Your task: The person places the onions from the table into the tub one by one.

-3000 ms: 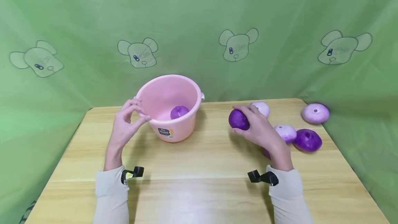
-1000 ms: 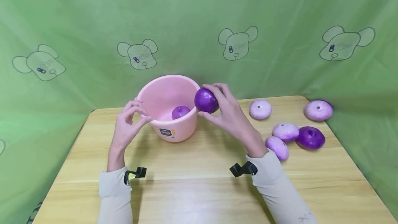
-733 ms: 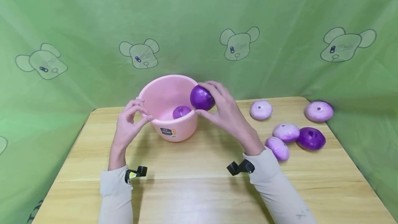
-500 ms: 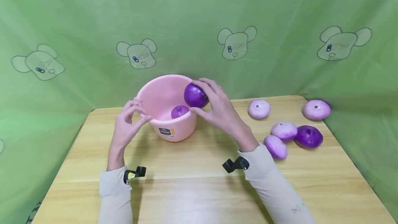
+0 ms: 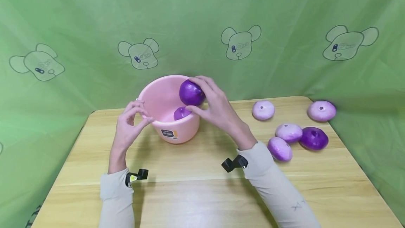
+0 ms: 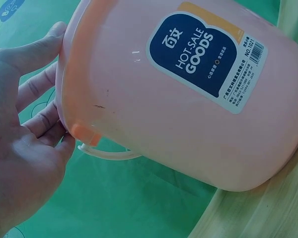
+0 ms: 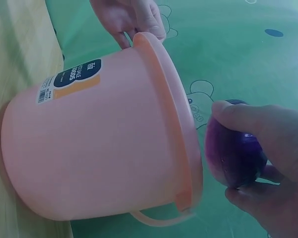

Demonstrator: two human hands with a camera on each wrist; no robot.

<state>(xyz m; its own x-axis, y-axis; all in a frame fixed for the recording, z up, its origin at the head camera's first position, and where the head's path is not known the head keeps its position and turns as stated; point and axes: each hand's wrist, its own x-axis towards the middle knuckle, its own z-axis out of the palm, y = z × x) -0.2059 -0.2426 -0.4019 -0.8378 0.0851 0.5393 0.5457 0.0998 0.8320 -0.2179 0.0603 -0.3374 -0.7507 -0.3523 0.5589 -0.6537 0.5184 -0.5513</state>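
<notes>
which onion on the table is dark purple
The rightmost onion of the front cluster of three; the other four onions on the table are much paler.

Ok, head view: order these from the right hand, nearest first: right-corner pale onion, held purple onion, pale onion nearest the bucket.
1. Held purple onion: in the right hand.
2. Pale onion nearest the bucket: right of the hand.
3. Right-corner pale onion: farther right.
</notes>
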